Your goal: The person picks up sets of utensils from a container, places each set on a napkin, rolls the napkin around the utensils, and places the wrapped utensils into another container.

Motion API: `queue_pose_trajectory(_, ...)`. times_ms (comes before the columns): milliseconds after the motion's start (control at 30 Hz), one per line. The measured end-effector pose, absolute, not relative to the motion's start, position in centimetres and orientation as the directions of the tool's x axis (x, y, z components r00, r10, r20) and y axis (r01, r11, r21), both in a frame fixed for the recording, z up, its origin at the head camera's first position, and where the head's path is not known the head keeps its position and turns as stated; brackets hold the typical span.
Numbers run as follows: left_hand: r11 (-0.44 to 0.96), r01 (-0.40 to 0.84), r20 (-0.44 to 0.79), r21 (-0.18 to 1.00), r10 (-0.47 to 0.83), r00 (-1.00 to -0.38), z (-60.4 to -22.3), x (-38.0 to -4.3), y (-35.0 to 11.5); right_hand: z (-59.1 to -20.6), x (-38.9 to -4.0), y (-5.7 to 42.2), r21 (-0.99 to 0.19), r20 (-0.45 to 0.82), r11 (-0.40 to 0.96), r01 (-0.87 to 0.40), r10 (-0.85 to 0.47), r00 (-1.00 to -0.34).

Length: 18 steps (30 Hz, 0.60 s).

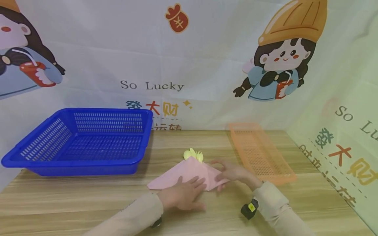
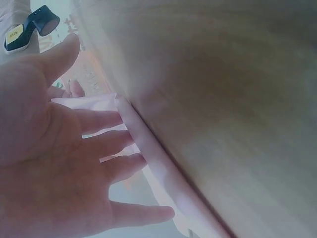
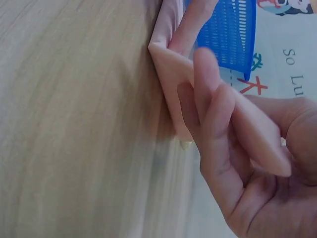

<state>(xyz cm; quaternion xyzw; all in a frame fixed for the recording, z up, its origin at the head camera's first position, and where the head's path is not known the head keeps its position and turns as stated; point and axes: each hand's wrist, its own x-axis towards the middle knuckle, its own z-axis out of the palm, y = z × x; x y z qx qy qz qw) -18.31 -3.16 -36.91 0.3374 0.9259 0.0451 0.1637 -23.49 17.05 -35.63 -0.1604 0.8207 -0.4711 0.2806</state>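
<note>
A pink napkin [image 1: 180,176] lies folded on the wooden table. From its top point stick out the yellow heads of a spoon [image 1: 187,154], a fork [image 1: 199,156] and a third piece of cutlery [image 1: 193,152] between them; their handles are hidden. My left hand [image 1: 183,195] rests on the napkin's near middle with straight, spread fingers, which the left wrist view shows along its folded edge. With my right hand [image 1: 233,171] I pinch the napkin's right-hand corner, slightly raised; in the right wrist view that corner [image 3: 262,134] passes between the fingers and thumb.
A blue basket [image 1: 85,162] stands at the left rear, and a shallow orange basket [image 1: 276,180] lies to the right, close beyond my right forearm. A printed cloth [image 1: 206,72] hangs behind the table [image 1: 212,216] and along its right side.
</note>
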Motion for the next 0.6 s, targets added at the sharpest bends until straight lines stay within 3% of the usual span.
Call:
queue_pose_trajectory(400, 0.752, 0.632, -0.268, 0.186, 0.658, -0.704, -37.0, -18.4, -3.2, -34.8, -23.0, 15.8, -0.783, -0.246, 0.618, -0.071, -0.413, -0.877)
queue_pose_trajectory(600, 0.758, 0.616, -0.263, 0.214, 0.652, -0.711, -36.9, -18.4, -3.2, -34.4, -23.0, 15.0, -0.816, -0.241, 0.573, -0.078, -0.460, -0.855)
